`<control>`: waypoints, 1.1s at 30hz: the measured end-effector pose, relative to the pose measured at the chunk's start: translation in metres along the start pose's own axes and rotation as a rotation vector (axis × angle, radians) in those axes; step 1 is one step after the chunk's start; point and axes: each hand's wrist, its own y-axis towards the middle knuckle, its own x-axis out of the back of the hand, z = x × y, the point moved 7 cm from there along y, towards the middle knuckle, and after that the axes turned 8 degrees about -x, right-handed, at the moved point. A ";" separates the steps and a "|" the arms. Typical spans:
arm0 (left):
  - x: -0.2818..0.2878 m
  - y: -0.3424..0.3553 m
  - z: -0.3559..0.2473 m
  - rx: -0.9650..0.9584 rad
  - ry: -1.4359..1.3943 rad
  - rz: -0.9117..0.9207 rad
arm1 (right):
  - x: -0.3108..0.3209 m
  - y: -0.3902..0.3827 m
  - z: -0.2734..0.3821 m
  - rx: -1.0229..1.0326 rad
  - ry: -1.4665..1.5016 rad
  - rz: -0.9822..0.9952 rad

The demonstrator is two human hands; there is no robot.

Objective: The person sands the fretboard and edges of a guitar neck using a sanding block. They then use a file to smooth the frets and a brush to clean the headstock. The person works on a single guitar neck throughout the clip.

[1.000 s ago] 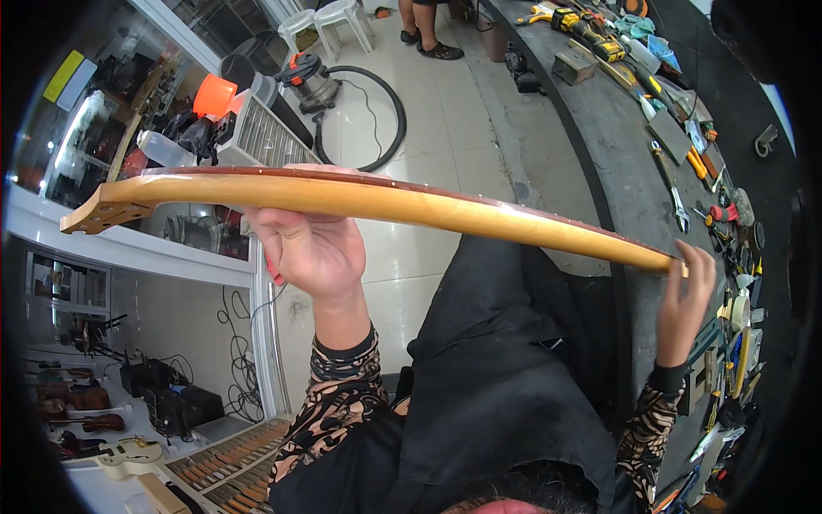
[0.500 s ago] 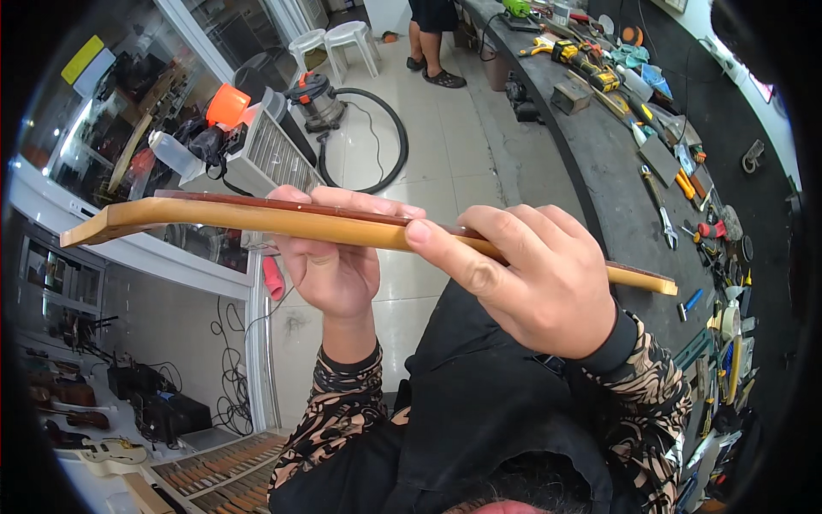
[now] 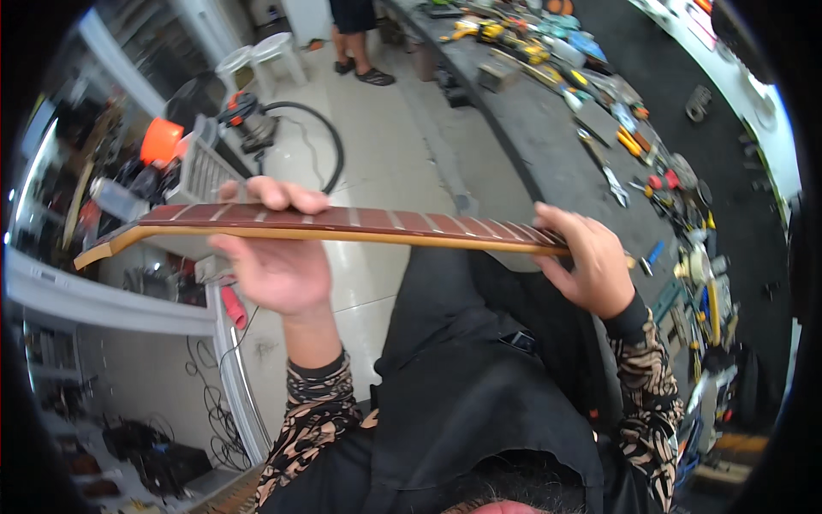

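A guitar neck (image 3: 377, 224) is held up level in front of my chest. Its reddish-brown fretboard with metal frets faces partly up, and the pale wood edge shows below. The angled headstock points to the left. My left hand (image 3: 287, 265) supports the neck near the headstock end, thumb on the near side and fingers over the far edge. Around the heel end at the right, my right hand (image 3: 586, 257) is closed, thumb below and fingers over the top. The hand covers part of that end.
A dark workbench (image 3: 548, 128) crowded with tools runs along the right, with an adjustable wrench (image 3: 615, 187) on it. Beyond the neck stand a vacuum cleaner (image 3: 248, 120) and white stools (image 3: 276, 56). A person (image 3: 353, 34) stands farther back. Glass partitions line the left.
The neck has rolled so that its fretboard face now shows. My right hand has slid right, from the neck's middle to its heel end. The whole view has shifted.
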 end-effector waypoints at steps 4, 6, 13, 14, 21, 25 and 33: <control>0.022 0.028 0.027 0.102 -0.181 -0.170 | -0.005 -0.007 -0.038 -0.082 -0.083 0.184; 0.038 0.059 0.049 0.076 -0.052 -0.149 | -0.017 -0.020 -0.020 -0.134 -0.034 0.209; -0.116 -0.058 0.174 0.606 -0.373 -0.163 | 0.019 -0.072 0.012 -0.364 -0.074 -0.034; -0.135 -0.070 0.180 0.677 -0.298 -0.215 | 0.028 -0.086 0.007 -0.414 -0.117 -0.051; -0.066 -0.031 0.333 0.963 -0.311 -0.240 | 0.067 -0.197 -0.023 -0.764 -0.271 -0.008; -0.078 -0.090 0.372 1.078 -0.147 -0.244 | 0.070 -0.238 -0.035 -0.870 -0.285 -0.028; -0.085 -0.133 0.404 1.170 0.310 0.186 | 0.081 -0.300 -0.054 -1.048 -0.343 -0.009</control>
